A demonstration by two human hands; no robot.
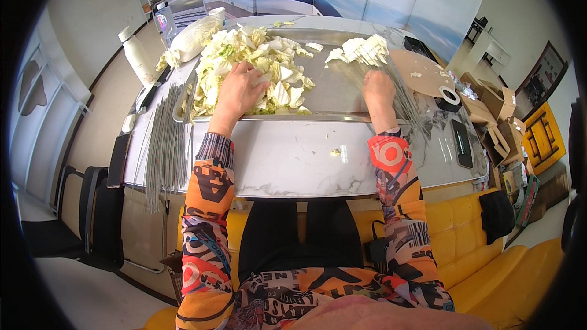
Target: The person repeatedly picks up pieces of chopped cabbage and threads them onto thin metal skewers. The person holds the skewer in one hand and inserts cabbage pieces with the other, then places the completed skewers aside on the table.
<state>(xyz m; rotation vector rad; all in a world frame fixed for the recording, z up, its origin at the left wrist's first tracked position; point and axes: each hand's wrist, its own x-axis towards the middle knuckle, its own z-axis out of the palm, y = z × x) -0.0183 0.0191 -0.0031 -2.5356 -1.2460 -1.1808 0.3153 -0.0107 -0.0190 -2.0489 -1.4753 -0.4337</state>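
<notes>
My left hand point(241, 89) rests on a heap of cut Chinese cabbage point(270, 52) in a shallow metal tray point(337, 80). Its thumb is apart from the fingers, and I see nothing gripped between them. At the tray's right end, my right hand point(379, 90) is curled above thin metal skewers point(403, 85). Whether a skewer is pinched in its fingers is hidden. Just beyond that hand, several cabbage pieces point(367, 49) sit bunched at the skewers' far ends. Another bundle of bare skewers point(166, 135) lies left of the tray, overhanging the table's front edge.
A wrapped whole cabbage point(195, 39), a white bottle point(137, 57) and a paper cup point(217, 13) stand at the back left. On the right are a round board point(422, 71), a tape roll point(449, 96) and a phone point(462, 143). Cardboard boxes point(500, 123) crowd beyond the table point(293, 160).
</notes>
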